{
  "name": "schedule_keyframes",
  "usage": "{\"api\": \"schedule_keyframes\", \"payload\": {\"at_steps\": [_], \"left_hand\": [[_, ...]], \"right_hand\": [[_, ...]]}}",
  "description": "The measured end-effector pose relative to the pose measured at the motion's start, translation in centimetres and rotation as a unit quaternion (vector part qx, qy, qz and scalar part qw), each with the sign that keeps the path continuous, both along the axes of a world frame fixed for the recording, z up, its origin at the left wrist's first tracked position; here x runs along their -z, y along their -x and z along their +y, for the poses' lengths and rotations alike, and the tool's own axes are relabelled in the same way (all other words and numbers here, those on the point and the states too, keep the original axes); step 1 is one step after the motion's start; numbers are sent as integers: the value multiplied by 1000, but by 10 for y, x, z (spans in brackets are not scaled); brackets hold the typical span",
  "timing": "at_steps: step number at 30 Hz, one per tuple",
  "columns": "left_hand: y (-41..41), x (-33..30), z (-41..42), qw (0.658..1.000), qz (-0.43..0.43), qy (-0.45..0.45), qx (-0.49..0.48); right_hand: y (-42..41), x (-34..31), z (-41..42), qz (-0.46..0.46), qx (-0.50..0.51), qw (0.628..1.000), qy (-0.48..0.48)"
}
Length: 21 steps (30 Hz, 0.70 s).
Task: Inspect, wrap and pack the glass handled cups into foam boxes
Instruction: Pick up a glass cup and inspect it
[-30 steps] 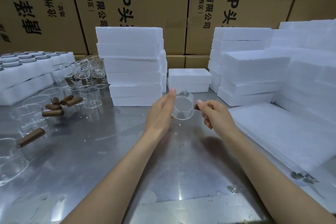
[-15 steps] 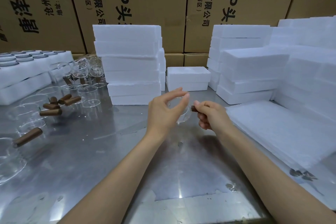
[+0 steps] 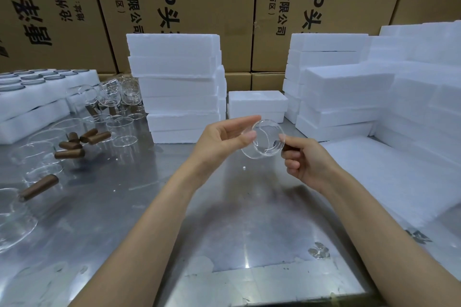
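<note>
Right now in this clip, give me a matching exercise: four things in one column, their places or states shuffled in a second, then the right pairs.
Things:
1. cup
2. right hand
3. foam sheets
4. tall foam stack

Places or states:
A. lying flat on the table's right side
B. standing behind the left hand
C. held in the air between both hands, mouth toward the camera
D. gripping the brown handle

Pairs: 1-C, 2-D, 3-A, 4-B
</note>
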<state>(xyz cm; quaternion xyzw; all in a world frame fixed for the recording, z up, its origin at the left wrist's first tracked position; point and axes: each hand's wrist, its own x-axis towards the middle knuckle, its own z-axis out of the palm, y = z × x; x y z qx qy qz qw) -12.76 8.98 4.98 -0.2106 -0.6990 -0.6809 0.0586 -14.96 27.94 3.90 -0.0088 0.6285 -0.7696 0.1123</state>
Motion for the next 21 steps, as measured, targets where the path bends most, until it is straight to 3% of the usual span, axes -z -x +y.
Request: {"api": "schedule_keyframes", "payload": {"at_steps": [8, 16, 18, 21], "left_hand": [[-4, 2, 10, 989, 81, 101, -74], [-2, 14, 24, 955, 145, 162, -201], [-1, 16, 27, 946, 150, 156, -241], [1, 15, 26, 955, 105, 77, -265]], "right_hand": [[0, 2, -3, -27, -11, 1000, 12], [2, 11, -14, 8, 14, 999, -46], [2, 14, -18, 40, 16, 997, -61], [2, 18, -24, 89, 13, 993, -83]]}}
